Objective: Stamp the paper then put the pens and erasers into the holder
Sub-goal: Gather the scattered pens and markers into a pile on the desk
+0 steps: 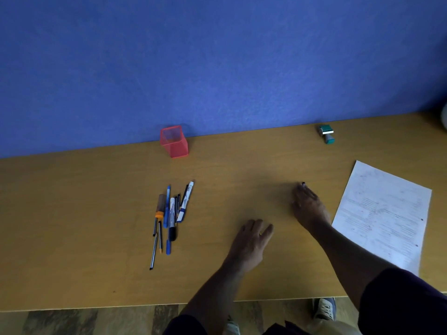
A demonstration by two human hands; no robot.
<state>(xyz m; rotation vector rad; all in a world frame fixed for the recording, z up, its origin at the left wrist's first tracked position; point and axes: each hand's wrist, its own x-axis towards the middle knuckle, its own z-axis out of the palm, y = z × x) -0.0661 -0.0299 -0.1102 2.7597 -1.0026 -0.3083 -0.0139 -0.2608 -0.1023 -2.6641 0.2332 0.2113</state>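
Note:
A printed sheet of paper (384,213) lies at the right of the wooden table (96,213), tilted. A small green stamp (327,134) stands at the back right, near the wall. The red mesh holder (173,141) stands upright against the wall, left of centre. Several pens and markers (169,213) lie in a loose bundle in front of it. My left hand (252,240) rests flat on the table, fingers relaxed, holding nothing. My right hand (310,206) stretches forward just left of the paper, fingers straight; a small dark spot (303,183) shows at its fingertips.
A blue wall (217,68) closes off the table's far edge. The front edge runs along the bottom, with the floor and a shoe (325,309) below it. A pale rounded object (443,119) is cut off at the far right.

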